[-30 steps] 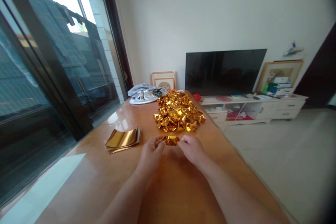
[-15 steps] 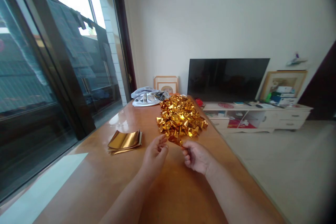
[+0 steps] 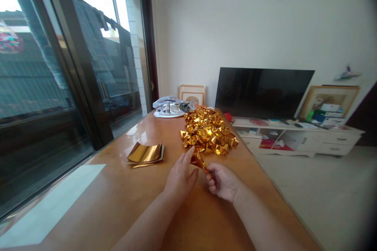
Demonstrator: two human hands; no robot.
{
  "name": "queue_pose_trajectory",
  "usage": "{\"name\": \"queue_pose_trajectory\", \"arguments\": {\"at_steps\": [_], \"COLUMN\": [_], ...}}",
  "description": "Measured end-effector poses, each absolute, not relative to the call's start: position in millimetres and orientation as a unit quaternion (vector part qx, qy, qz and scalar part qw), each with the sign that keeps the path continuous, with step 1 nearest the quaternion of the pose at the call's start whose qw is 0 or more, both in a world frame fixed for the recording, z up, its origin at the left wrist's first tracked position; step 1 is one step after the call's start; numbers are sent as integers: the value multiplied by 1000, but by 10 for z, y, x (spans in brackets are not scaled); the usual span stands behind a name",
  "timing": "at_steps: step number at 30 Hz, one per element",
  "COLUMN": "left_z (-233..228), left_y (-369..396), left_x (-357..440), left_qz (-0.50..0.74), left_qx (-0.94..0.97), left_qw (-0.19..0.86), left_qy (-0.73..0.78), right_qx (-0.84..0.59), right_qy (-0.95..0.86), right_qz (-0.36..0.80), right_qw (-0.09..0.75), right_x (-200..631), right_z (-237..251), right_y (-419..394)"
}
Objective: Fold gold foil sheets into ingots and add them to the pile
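Note:
A folded piece of gold foil paper [image 3: 198, 160] is pinched at its near right end by my right hand [image 3: 223, 180], fingers curled. My left hand [image 3: 182, 174] is at the paper's left side, its fingers stretched out and thumb apart; whether it touches the foil I cannot tell. Just beyond both hands lies a big heap of folded gold foil pieces [image 3: 209, 131]. To the left of my left hand rests a stack of flat gold foil sheets [image 3: 145, 153], slightly curled at the edges.
The wooden table [image 3: 141, 200] bears a pale sheet [image 3: 63, 200] at its left edge and a grey cloth bundle [image 3: 170, 108] at the far end. Behind it stand a television [image 3: 265, 93] and a low white cabinet [image 3: 321, 141]. A glass door [image 3: 67, 66] borders the left side.
My left hand has straightened its fingers and come closer to the folded foil. My right hand keeps its pinch. The whole view has shifted slightly to the left.

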State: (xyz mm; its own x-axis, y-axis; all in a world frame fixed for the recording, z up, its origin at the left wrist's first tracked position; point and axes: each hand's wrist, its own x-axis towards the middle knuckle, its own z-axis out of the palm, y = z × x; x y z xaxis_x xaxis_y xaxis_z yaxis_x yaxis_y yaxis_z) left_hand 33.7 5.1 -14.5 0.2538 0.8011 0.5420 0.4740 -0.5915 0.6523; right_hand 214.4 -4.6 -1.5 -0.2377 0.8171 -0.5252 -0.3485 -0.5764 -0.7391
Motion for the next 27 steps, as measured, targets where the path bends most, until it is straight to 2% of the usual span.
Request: {"name": "queue_pose_trajectory", "arguments": {"at_steps": [6,18,27], "left_z": [-192,-254,-167], "left_y": [73,120,86], "left_x": [347,434,426], "left_qz": [443,480,485], "left_qx": [770,688,670], "left_qw": [191,321,327], "left_qy": [418,439,457], "right_qx": [-490,-490,-490], "right_qy": [-256,-330,-378], "right_qz": [743,714,686], "right_qw": [378,375,383], "right_x": [2077,2037,1988], "right_z": [4,85,98], "right_y": [-106,-191,-238]}}
